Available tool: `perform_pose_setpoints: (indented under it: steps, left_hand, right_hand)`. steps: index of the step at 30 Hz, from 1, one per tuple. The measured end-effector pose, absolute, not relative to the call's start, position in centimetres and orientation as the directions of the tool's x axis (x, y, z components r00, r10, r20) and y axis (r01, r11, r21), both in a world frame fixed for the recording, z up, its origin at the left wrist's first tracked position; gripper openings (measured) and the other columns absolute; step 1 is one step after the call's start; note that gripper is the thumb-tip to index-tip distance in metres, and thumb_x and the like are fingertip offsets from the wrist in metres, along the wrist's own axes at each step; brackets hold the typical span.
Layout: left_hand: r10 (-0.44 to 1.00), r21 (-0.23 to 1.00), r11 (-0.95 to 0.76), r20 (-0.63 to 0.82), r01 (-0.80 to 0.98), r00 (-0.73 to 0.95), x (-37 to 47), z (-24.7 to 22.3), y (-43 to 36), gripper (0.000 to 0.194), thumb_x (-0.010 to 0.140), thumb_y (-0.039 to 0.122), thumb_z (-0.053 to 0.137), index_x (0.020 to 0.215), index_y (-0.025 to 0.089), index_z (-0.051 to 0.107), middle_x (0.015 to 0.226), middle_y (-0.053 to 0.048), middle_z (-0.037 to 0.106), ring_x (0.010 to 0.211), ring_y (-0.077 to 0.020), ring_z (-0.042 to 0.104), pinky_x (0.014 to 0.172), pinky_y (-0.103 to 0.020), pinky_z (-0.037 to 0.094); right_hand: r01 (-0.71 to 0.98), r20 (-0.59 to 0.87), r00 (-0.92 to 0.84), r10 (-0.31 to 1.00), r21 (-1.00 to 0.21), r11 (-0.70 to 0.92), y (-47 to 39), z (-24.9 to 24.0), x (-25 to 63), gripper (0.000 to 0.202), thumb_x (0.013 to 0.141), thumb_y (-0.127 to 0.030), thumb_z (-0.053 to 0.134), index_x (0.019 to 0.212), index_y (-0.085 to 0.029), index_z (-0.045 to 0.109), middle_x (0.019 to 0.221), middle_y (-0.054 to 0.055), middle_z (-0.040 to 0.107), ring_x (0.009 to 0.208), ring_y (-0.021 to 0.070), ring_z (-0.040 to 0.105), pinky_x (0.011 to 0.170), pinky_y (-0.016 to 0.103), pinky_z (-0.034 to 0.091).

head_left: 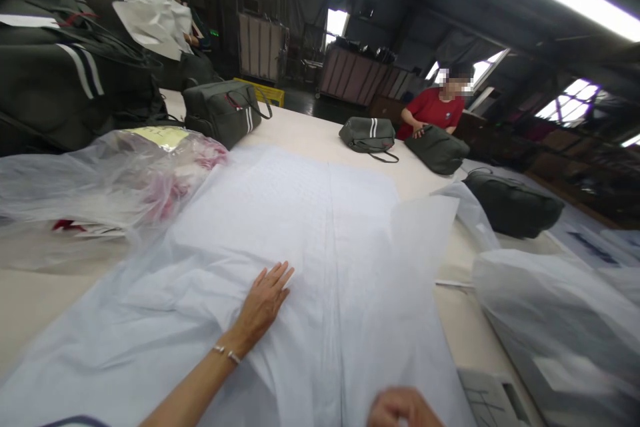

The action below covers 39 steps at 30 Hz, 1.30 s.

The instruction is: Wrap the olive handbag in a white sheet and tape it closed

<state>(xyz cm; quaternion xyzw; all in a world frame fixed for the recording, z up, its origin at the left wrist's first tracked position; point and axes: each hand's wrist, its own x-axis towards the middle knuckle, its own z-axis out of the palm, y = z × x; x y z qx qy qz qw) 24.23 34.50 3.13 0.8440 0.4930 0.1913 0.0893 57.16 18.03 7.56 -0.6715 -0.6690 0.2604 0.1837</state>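
Note:
A large sheet of thin white tissue paper lies spread across the pale table. My left hand rests flat on it, palm down, fingers together and stretched forward; a thin bracelet sits on the wrist. My right hand shows only partly at the bottom edge, with its fingers curled at the near edge of the paper; whether it pinches the sheet is hidden. A second white sheet overlaps on the right.
A clear plastic bag with red-and-white items lies left. Dark green bags stand on the table, more stacked far left. A person in red handles a bag. Another person stands at the back left. White plastic bags lie right.

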Motion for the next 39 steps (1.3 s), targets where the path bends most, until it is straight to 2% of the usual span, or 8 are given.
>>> perform_pose_setpoints:
  steps: [3,6,10,16,21,32,35,39]
  left_hand:
    - [0.850,0.480,-0.516,0.387,0.710,0.356,23.8,5.2,32.8,0.053,0.100,0.029,0.034,0.151,0.028,0.023,0.153,-0.007,0.039,0.141,-0.0214,0.035,0.115,-0.048,0.035]
    - [0.904,0.623,-0.401,0.389,0.672,0.178,23.6,7.0,31.6,0.058,0.100,0.031,0.031,0.154,0.031,0.009,0.156,-0.005,0.034,0.141,-0.0187,0.036,0.112,-0.041,0.043]
    - [0.884,0.505,-0.456,0.350,0.733,0.310,23.6,6.2,33.6,0.060,0.097,0.030,0.038,0.153,0.033,0.016,0.152,-0.005,0.040,0.137,-0.0234,0.042,0.111,-0.046,0.042]
    - [0.907,0.416,-0.422,0.186,0.805,0.379,24.3,3.8,39.0,0.045,0.098,0.032,0.039,0.144,0.033,0.041,0.151,-0.006,0.043,0.135,-0.0218,0.046,0.108,-0.043,0.044]
    - [0.835,0.336,-0.511,0.415,0.791,0.362,26.3,6.6,36.4,0.051,0.098,0.025,0.038,0.149,0.029,0.031,0.155,-0.009,0.035,0.143,-0.0244,0.033,0.115,-0.052,0.032]
    - [0.773,0.278,-0.572,0.497,0.771,0.394,26.5,9.1,35.4,0.049,0.100,0.026,0.037,0.148,0.031,0.031,0.149,-0.008,0.045,0.138,-0.0214,0.042,0.115,-0.048,0.032]
    - [0.797,0.325,-0.483,0.548,0.813,0.254,26.1,9.7,35.8,0.050,0.100,0.026,0.037,0.149,0.027,0.029,0.153,-0.010,0.039,0.142,-0.0217,0.035,0.115,-0.048,0.032]
    - [0.715,0.228,-0.603,0.579,0.764,0.391,25.7,11.7,35.5,0.048,0.101,0.027,0.037,0.148,0.030,0.032,0.147,-0.008,0.048,0.137,-0.0198,0.043,0.112,-0.046,0.037]
  right_hand:
    - [0.745,0.104,0.307,0.946,-0.645,-0.171,22.1,8.7,60.9,0.045,0.091,-0.056,0.044,0.076,-0.021,0.068,0.077,0.004,0.070,0.081,0.0226,0.066,0.077,0.033,0.054]
    - [0.689,0.260,0.496,0.829,-0.699,-0.193,26.5,7.4,63.2,0.053,0.088,-0.063,0.045,0.104,-0.018,0.068,0.117,0.012,0.067,0.114,0.0305,0.060,0.099,0.044,0.048]
    - [0.814,0.290,0.297,0.910,-0.575,-0.082,30.8,3.5,61.8,0.056,0.094,-0.059,0.037,0.127,-0.018,0.059,0.150,0.014,0.042,0.139,0.0341,0.037,0.113,0.058,0.031]
    - [0.970,0.342,-0.044,0.939,-0.209,0.121,32.5,-0.1,59.0,0.055,0.096,-0.048,0.044,0.144,-0.021,0.041,0.152,0.014,0.040,0.143,0.0324,0.031,0.115,0.061,0.023]
    - [0.981,0.347,-0.086,0.934,-0.133,0.140,32.2,-1.0,59.4,0.051,0.098,-0.042,0.044,0.145,-0.023,0.040,0.152,0.011,0.041,0.143,0.0302,0.032,0.117,0.057,0.023]
    - [0.972,0.319,-0.018,0.948,-0.218,0.091,32.5,-1.2,59.3,0.042,0.098,-0.033,0.039,0.135,-0.021,0.054,0.147,0.009,0.048,0.140,0.0263,0.037,0.118,0.052,0.021]
    - [0.939,0.275,0.042,0.961,-0.340,0.056,32.8,-0.8,59.2,0.042,0.097,-0.032,0.036,0.131,-0.022,0.059,0.145,0.008,0.051,0.140,0.0244,0.037,0.119,0.053,0.020]
    - [0.774,0.179,0.192,0.965,-0.633,-0.037,33.2,1.1,59.7,0.046,0.094,-0.042,0.035,0.118,-0.020,0.068,0.136,0.009,0.059,0.137,0.0258,0.043,0.118,0.054,0.024]
